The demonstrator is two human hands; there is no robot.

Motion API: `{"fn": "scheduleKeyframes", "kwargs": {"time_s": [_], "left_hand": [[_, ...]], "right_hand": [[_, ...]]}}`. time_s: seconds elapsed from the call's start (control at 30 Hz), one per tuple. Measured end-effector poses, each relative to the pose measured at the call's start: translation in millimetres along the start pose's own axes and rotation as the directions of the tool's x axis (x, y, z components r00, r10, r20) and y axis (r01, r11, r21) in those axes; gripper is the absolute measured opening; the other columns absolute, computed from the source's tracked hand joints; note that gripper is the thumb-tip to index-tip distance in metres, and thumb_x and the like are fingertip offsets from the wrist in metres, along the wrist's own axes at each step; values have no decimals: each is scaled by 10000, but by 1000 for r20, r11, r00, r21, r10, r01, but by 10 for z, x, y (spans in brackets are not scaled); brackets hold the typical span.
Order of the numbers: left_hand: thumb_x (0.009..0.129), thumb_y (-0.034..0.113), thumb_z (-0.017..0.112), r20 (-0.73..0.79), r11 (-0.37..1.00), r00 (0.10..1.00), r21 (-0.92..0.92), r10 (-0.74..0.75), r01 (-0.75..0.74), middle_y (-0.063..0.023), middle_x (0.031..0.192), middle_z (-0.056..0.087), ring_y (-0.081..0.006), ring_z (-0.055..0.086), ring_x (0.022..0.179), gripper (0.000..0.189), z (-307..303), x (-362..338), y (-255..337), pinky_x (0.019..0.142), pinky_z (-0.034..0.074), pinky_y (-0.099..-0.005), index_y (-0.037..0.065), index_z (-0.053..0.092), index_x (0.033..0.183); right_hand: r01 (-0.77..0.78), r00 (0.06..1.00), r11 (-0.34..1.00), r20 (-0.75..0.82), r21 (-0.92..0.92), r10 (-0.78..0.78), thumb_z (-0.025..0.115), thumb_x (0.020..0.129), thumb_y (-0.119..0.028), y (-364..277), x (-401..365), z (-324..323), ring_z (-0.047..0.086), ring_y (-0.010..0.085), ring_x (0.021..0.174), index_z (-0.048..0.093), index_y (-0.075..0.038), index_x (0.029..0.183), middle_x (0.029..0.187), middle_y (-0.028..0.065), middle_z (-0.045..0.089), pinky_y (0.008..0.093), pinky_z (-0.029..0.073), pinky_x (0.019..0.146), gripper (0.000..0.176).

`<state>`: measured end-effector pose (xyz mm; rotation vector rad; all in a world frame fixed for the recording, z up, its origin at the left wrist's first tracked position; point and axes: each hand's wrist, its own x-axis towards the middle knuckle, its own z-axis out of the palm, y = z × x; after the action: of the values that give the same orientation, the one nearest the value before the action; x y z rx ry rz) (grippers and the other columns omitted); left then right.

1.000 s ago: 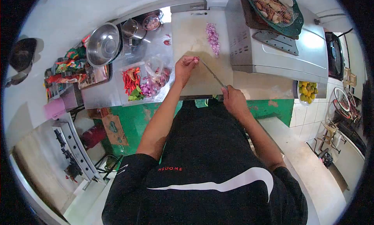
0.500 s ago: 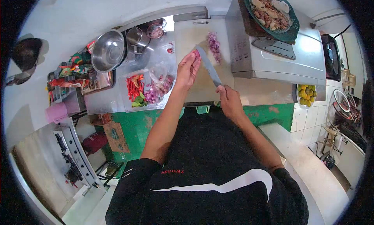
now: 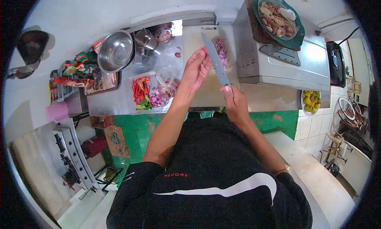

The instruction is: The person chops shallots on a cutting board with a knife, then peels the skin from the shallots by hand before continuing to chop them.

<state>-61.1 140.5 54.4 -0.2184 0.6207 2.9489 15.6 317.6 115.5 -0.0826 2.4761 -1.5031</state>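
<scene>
My right hand (image 3: 236, 102) is wrapped round the handle of a kitchen knife (image 3: 214, 58), its blade pointing up and away over the board. My left hand (image 3: 196, 69) is closed in a pinch beside the blade. A small reddish shallot (image 3: 204, 50) shows at those fingertips, mostly hidden by fingers and blade. Below both hands lies a pale cutting board (image 3: 193, 38). Chopped shallots (image 3: 221, 52) form a strip along its right side, partly behind the knife. Left of the board are red chillies (image 3: 139, 90), peeled shallots (image 3: 155, 98) and a clear plastic bag (image 3: 170, 85).
A large steel bowl (image 3: 115, 52), a steel cup (image 3: 143, 38) and a small bowl (image 3: 163, 34) stand at the back left. On the right, a grey appliance (image 3: 283, 72) carries a green basket (image 3: 301, 38). A plate of green-yellow citrus fruit (image 3: 311, 101) sits beyond it.
The knife has swung more upright, its blade now alongside my left fingertips and covering part of the shallot. My left hand has turned slightly. The whole view has shifted a little.
</scene>
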Motion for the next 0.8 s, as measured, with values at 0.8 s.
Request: {"fn": "scheduleKeyframes", "kwargs": {"time_s": [0.8], "left_hand": [[953,123,575,22,999,1000,49,7,-8,-88,1145,644,-148,655,977,353,411,-14,178,858,567,-249,-19,514,1271]], "right_hand": [[88,990,993,-107,-85,-97,482,983,-203,-320,40,6,569,448,608,567,27,917,641,240,565,480,421,555,253]]}}
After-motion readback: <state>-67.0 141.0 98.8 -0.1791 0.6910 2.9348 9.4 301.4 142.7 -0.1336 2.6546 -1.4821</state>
